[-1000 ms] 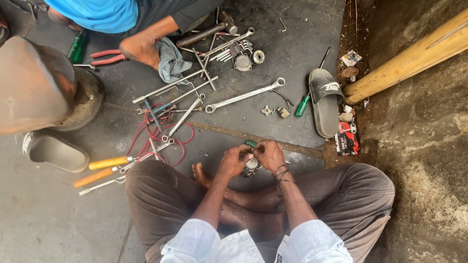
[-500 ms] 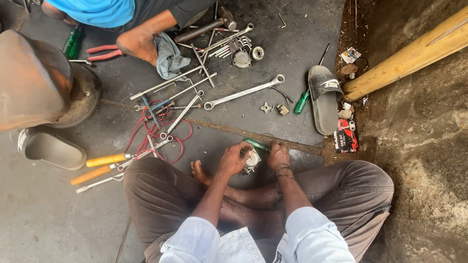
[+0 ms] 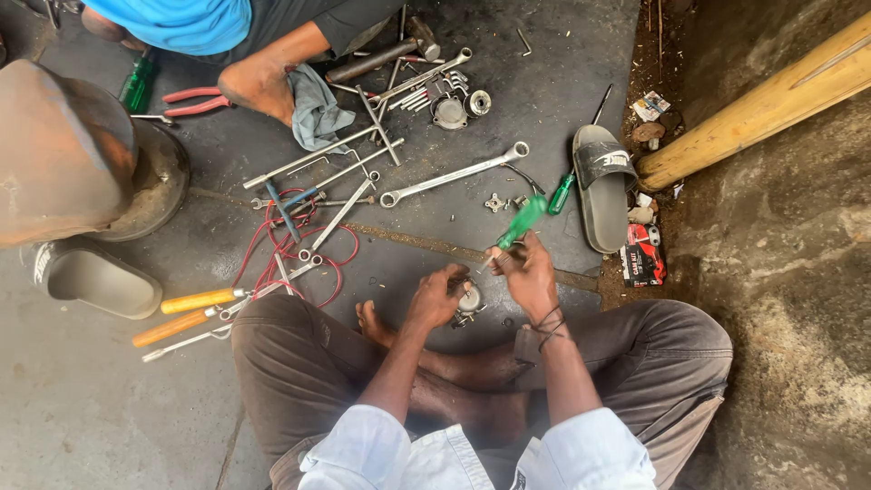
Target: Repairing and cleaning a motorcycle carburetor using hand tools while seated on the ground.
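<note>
I sit cross-legged on a dark concrete floor. My right hand grips a green-handled screwdriver, its handle raised up and away from me, its tip down toward a small round metal part. My left hand holds that metal part steady just above the floor, between my knees. The two hands are almost touching.
Long spanners, a cross wrench, red wire, orange-handled tools and small metal parts lie ahead. Another person's foot and a grey rag are at the top. A sandal, second green screwdriver, wooden pole stand right.
My right hand has lifted the green screwdriver, so its handle now sticks up clearly above the hand. The view has shifted slightly; my left hand stays on the metal part.
</note>
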